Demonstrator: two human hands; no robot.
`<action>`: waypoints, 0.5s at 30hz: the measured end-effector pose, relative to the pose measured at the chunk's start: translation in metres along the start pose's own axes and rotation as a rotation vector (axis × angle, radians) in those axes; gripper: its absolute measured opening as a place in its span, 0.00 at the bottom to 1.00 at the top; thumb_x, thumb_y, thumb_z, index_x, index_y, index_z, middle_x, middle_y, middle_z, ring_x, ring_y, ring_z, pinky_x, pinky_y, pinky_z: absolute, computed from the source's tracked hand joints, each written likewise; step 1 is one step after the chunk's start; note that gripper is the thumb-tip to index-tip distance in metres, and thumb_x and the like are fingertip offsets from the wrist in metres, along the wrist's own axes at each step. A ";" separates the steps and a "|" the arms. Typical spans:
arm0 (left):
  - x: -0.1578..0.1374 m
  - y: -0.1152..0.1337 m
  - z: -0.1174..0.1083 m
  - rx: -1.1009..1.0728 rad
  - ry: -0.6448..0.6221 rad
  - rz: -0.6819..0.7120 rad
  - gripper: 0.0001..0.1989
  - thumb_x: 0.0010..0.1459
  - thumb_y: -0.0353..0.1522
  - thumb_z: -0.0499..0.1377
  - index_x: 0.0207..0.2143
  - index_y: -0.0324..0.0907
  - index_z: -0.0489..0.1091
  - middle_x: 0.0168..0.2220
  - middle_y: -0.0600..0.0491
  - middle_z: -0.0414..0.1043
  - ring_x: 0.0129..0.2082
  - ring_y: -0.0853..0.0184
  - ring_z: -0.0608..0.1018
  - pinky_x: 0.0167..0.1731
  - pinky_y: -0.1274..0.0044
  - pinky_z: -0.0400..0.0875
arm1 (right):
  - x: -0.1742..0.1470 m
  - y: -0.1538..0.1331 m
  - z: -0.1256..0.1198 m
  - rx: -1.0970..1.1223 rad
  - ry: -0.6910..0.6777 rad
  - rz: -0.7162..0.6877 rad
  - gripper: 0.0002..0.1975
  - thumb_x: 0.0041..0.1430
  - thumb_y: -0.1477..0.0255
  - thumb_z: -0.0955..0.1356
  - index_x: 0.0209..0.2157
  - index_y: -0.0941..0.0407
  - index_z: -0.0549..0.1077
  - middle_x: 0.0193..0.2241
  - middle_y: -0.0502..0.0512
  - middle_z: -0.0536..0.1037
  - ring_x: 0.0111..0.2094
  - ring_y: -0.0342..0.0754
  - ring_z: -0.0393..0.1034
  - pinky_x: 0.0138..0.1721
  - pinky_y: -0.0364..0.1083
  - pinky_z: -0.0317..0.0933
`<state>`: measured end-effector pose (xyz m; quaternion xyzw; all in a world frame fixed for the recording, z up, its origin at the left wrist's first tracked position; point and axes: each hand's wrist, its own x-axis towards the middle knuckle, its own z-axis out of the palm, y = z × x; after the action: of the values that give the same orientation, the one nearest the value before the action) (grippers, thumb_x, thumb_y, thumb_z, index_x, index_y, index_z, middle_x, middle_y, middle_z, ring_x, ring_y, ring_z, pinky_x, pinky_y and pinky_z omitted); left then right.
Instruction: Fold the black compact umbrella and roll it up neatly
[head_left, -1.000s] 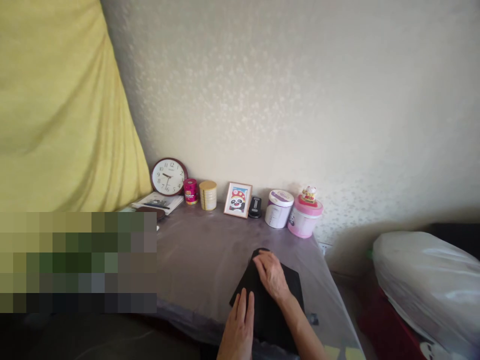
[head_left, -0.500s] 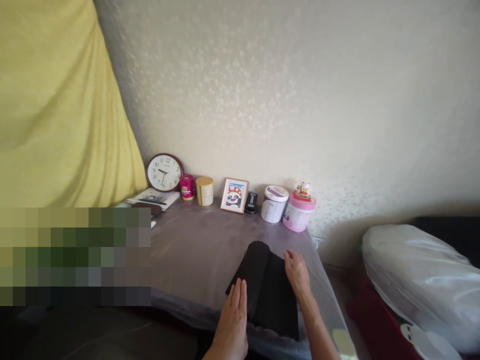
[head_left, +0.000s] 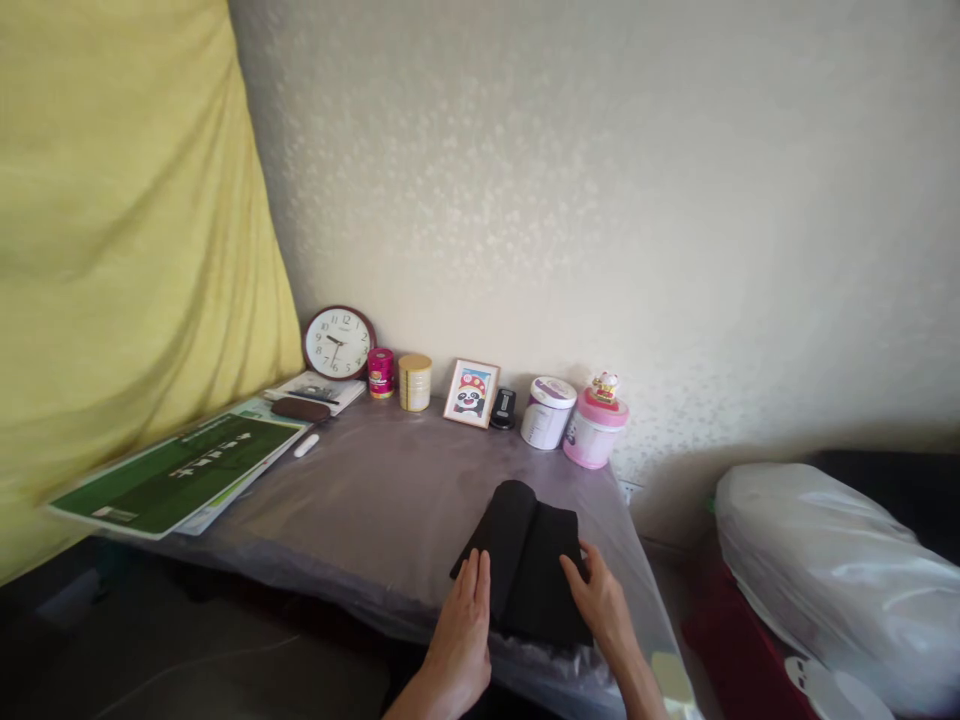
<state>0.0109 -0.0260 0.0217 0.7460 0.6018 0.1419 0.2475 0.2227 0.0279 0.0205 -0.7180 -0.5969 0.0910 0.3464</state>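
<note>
A black-paged book (head_left: 551, 570) lies spread near the table's front right edge, its left side curving up. Flat against that left side is my left hand (head_left: 463, 625), fingers straight and close together, gripping nothing. My right hand (head_left: 602, 600) touches the right page near its outer edge. Its thumb lies on the page and the index finger is at the edge, with a gap between them. The other fingertips of that hand are partly hidden, so a hold on the page does not show.
Along the wall stand a clock (head_left: 339, 343), a pink tin (head_left: 380, 373), a yellow-lidded can (head_left: 415, 382), a framed panda picture (head_left: 471, 393), a white tub (head_left: 548, 413) and a pink-lidded tub (head_left: 596, 430). A green board (head_left: 180, 475) lies at left; a plastic-covered bundle (head_left: 832, 560) sits right.
My right hand has moved down from the book's upper right corner to its right edge, thumb now over the page. The left hand stays on the left side. The view has shifted slightly.
</note>
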 end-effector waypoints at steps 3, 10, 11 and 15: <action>0.000 0.000 0.000 0.008 0.005 0.001 0.48 0.37 0.15 0.48 0.62 0.34 0.32 0.64 0.43 0.30 0.64 0.61 0.43 0.60 0.72 0.47 | 0.000 -0.008 -0.002 -0.145 0.045 -0.084 0.15 0.53 0.62 0.62 0.40 0.53 0.71 0.32 0.58 0.78 0.34 0.54 0.74 0.34 0.48 0.64; -0.001 -0.001 0.003 0.008 0.013 -0.011 0.48 0.37 0.14 0.48 0.62 0.35 0.31 0.65 0.41 0.30 0.64 0.60 0.43 0.60 0.71 0.48 | 0.006 -0.009 -0.002 -0.048 -0.027 -0.064 0.15 0.52 0.62 0.63 0.37 0.54 0.73 0.34 0.59 0.79 0.36 0.56 0.74 0.36 0.51 0.65; -0.002 -0.001 0.002 0.002 0.006 -0.015 0.48 0.37 0.14 0.48 0.62 0.35 0.31 0.65 0.41 0.30 0.64 0.60 0.43 0.60 0.71 0.48 | 0.008 -0.012 -0.002 0.026 -0.057 -0.069 0.14 0.51 0.62 0.63 0.36 0.55 0.73 0.32 0.58 0.79 0.35 0.55 0.74 0.35 0.50 0.65; 0.000 -0.002 0.004 -0.004 0.006 -0.012 0.48 0.37 0.14 0.48 0.62 0.34 0.31 0.64 0.39 0.29 0.64 0.60 0.43 0.60 0.71 0.47 | 0.017 -0.043 0.001 0.399 -0.213 -0.103 0.14 0.51 0.62 0.64 0.35 0.55 0.73 0.30 0.54 0.79 0.33 0.52 0.73 0.32 0.48 0.67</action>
<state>0.0111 -0.0266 0.0178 0.7416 0.6066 0.1437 0.2478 0.1922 0.0461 0.0505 -0.5901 -0.6361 0.2648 0.4207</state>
